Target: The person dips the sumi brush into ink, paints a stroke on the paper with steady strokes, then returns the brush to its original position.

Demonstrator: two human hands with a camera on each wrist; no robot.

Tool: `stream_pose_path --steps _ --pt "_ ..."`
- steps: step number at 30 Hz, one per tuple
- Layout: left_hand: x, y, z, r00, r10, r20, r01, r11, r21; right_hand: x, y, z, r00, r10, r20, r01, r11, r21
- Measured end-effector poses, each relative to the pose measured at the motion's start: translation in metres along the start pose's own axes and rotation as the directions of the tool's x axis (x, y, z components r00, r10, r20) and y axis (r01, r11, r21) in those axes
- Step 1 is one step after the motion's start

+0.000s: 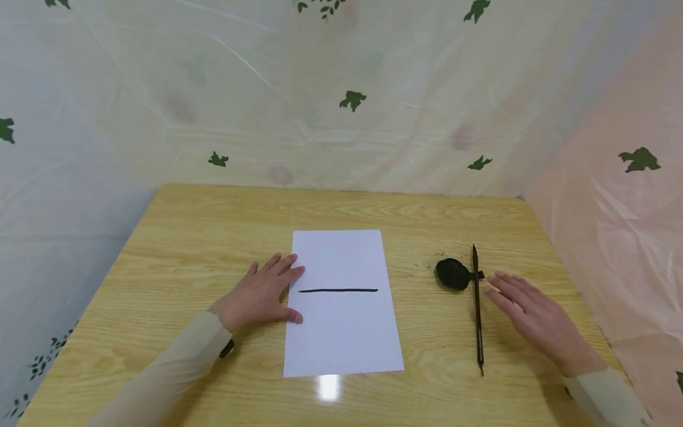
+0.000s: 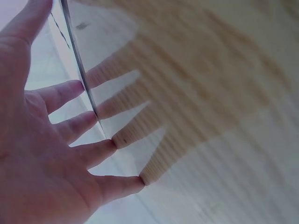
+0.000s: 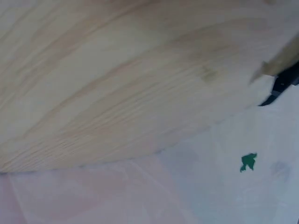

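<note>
A white sheet of paper (image 1: 341, 338) lies on the table with one black horizontal stroke (image 1: 338, 290) across it. At its left edge my left hand (image 1: 264, 296) spreads its fingers, with thumb and fingertips on the paper's margin. The left wrist view shows the same hand (image 2: 60, 140) from the palm side, fingers straight. To the right, a long dark writing brush (image 1: 478, 320) lies across the short handle of a small round black ink dish (image 1: 452, 274). Beside the brush, my right hand (image 1: 541, 323) has its fingers extended, holding nothing. The brush's dark tip (image 3: 280, 86) shows in the right wrist view.
Small black specks (image 1: 424, 265) dot the wooden table (image 1: 224, 219) near the ink dish. Pale curtains (image 1: 256, 89) with green leaf shapes hang behind the table and along its sides. Light glares off the tabletop below the paper.
</note>
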State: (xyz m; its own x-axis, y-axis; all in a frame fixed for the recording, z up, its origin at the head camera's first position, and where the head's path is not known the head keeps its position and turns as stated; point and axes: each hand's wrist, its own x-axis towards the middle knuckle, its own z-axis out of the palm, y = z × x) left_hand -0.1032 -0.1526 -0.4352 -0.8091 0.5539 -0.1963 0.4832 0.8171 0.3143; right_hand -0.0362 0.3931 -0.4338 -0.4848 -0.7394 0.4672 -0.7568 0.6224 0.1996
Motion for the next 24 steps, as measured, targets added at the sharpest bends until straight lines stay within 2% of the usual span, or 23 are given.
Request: stream_pose_path --steps 2,4,7,11,15,19,24 --pt "0.001 0.0 0.0 1.0 -0.006 -0.009 0.006 1.0 -0.007 0.01 -0.005 -0.003 0.996 0.01 -0.083 -0.01 1.0 0.009" --pt "0.001 0.001 0.001 1.0 -0.006 -0.026 0.006 1.0 -0.01 0.022 -0.01 -0.004 0.984 0.013 -0.178 -0.011 1.0 0.015" --pt "0.002 0.001 0.001 0.999 -0.005 -0.048 0.004 1.0 -0.014 0.041 -0.019 -0.003 0.952 0.021 -0.304 -0.018 1.0 0.012" --pt "0.002 0.001 0.002 0.998 0.011 -0.066 -0.01 1.0 0.004 0.061 -0.029 0.001 0.907 0.055 -0.417 -0.064 0.998 -0.006" --pt "0.004 0.002 0.001 0.998 0.013 -0.057 -0.012 1.0 0.025 0.073 -0.035 0.007 0.876 0.136 -0.463 -0.139 0.99 0.029" --pt "0.006 0.004 0.0 0.999 0.011 -0.042 -0.01 1.0 0.018 0.078 -0.041 0.014 0.863 0.231 -0.449 -0.213 0.973 0.09" --pt "0.006 0.005 -0.001 1.0 0.003 -0.028 -0.003 1.0 0.009 0.086 -0.051 0.02 0.86 0.385 -0.334 -0.346 0.922 0.172"
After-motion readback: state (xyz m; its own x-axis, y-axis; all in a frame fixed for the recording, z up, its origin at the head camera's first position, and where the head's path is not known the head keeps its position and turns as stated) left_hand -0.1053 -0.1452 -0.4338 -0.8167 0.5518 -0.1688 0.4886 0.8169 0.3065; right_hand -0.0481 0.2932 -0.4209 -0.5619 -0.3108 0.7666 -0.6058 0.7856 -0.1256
